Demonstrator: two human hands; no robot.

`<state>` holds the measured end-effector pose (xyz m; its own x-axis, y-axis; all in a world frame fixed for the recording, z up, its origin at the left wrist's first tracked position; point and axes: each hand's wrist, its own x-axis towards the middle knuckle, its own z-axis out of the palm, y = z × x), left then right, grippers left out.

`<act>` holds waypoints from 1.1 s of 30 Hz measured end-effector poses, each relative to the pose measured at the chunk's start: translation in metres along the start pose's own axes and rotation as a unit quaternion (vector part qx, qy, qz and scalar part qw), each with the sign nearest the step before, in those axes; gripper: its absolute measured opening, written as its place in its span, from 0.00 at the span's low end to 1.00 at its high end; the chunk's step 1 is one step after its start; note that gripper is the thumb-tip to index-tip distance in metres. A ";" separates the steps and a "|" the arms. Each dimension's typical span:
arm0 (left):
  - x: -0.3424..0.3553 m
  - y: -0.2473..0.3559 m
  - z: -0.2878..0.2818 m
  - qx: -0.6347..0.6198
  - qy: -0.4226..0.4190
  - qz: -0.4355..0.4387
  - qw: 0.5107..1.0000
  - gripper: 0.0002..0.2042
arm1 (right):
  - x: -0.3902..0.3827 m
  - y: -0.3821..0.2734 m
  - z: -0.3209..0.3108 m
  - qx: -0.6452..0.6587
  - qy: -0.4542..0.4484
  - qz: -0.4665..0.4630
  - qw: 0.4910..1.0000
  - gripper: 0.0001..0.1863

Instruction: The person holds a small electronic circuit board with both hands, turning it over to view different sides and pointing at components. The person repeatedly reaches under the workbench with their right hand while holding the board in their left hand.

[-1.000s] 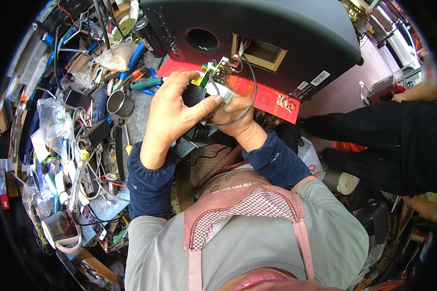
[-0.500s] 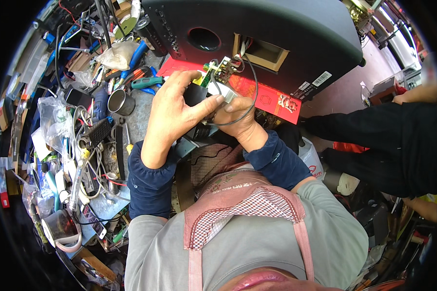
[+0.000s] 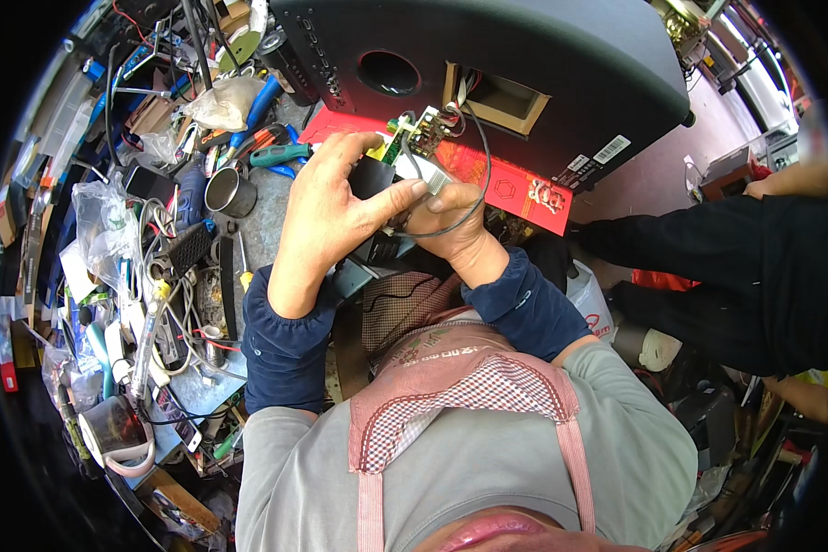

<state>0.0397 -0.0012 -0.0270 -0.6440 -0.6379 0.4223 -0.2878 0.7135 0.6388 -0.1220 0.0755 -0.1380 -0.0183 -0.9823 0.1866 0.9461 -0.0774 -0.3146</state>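
Observation:
My left hand [image 3: 336, 212] grips a circuit board assembly [image 3: 423, 133], its thumb on a silver finned metal block [image 3: 418, 170] and fingers around a black part [image 3: 370, 175]. My right hand [image 3: 453, 225] is closed around the same assembly from the right, partly under it, and a grey cable [image 3: 488, 168] loops over it. Wires run from the board to a rectangular opening in a large black speaker-like cabinet [image 3: 561, 64]. A red printed card [image 3: 534, 198] lies beneath the board, in front of the cabinet.
The bench at left is crowded with cables, plastic bags, a metal cup [image 3: 228, 193], a green-handled tool [image 3: 276, 156], a yellow-handled screwdriver [image 3: 245, 276] and a mug [image 3: 110, 428]. At right stands another person [image 3: 727, 276] in dark clothing, beside a white plastic bag [image 3: 589, 304].

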 end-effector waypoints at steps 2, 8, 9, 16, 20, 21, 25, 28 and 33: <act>0.000 0.000 0.000 -0.001 0.000 -0.001 1.000 0.32 | 0.000 0.000 -0.001 -0.005 0.001 -0.002 1.000 0.52; 0.000 -0.001 0.001 -0.002 0.004 0.003 1.000 0.32 | 0.000 -0.001 0.006 -0.005 0.015 -0.002 1.000 0.50; 0.000 0.000 0.001 -0.001 0.003 0.002 1.000 0.32 | 0.000 0.000 0.005 -0.008 0.016 -0.003 1.000 0.50; 0.000 0.000 0.001 -0.005 0.004 0.001 1.000 0.32 | 0.000 0.000 0.006 -0.013 0.026 -0.004 1.000 0.49; 0.001 -0.002 0.001 -0.006 0.006 0.007 1.000 0.32 | 0.000 0.000 0.009 -0.007 0.027 -0.005 1.000 0.49; 0.001 -0.003 0.001 -0.007 0.006 0.008 1.000 0.32 | 0.000 0.000 0.009 -0.007 0.023 -0.004 1.000 0.49; 0.002 -0.005 0.002 -0.011 0.007 0.018 1.000 0.32 | 0.000 0.000 0.008 -0.003 0.010 -0.004 1.000 0.49; 0.003 -0.004 0.001 -0.023 0.003 0.009 1.000 0.31 | 0.000 0.000 0.007 0.002 0.008 -0.002 1.000 0.49; 0.003 -0.006 -0.001 -0.023 -0.004 0.017 1.000 0.30 | 0.002 0.002 -0.003 0.003 -0.006 -0.003 1.000 0.49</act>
<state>0.0399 -0.0079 -0.0286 -0.6586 -0.6112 0.4389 -0.2338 0.7206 0.6527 -0.1212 0.0733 -0.1406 -0.0203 -0.9797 0.1992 0.9479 -0.0822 -0.3079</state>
